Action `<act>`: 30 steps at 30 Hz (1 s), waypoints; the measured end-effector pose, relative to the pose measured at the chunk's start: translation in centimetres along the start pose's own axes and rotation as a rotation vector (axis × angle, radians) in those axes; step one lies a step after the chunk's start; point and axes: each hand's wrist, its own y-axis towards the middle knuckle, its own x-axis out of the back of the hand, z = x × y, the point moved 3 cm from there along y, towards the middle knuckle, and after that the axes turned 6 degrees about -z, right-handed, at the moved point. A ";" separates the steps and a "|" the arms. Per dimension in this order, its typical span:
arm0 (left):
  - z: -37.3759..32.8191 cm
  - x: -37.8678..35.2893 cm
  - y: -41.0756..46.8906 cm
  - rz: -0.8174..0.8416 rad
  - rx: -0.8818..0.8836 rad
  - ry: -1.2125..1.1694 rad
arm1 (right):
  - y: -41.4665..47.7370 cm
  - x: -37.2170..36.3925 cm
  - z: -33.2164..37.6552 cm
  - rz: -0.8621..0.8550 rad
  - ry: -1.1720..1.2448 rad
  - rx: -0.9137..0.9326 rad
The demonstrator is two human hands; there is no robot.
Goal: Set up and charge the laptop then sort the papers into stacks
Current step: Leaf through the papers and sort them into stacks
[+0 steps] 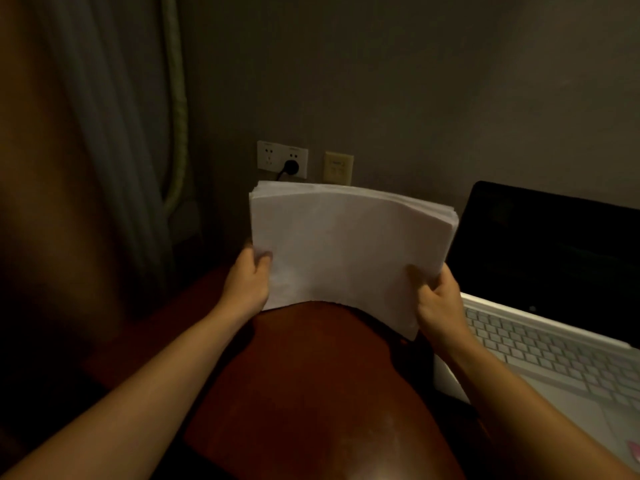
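Both hands are holding a stack of papers [346, 251] upright over the rear of the desk [329, 393]. The left hand [247, 282] is pinching the stack's left edge, thumb in front. The right hand [438, 299] is pinching its right edge likewise. The open laptop [554, 323], its screen dark, is sitting at the desk's right edge. A black plug [291, 167] is sitting in the wall socket [270, 157] behind.
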 end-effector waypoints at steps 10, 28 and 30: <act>-6.2 2.2 1.9 -0.178 -0.243 0.161 | 4.0 1.9 8.2 0.097 -0.301 0.302; -13.0 0.6 2.4 0.236 -0.357 -0.155 | 5.5 1.6 17.8 0.018 -0.610 0.604; -12.2 0.8 2.2 0.181 -0.286 -0.282 | 5.5 2.3 16.7 -0.042 -0.411 0.454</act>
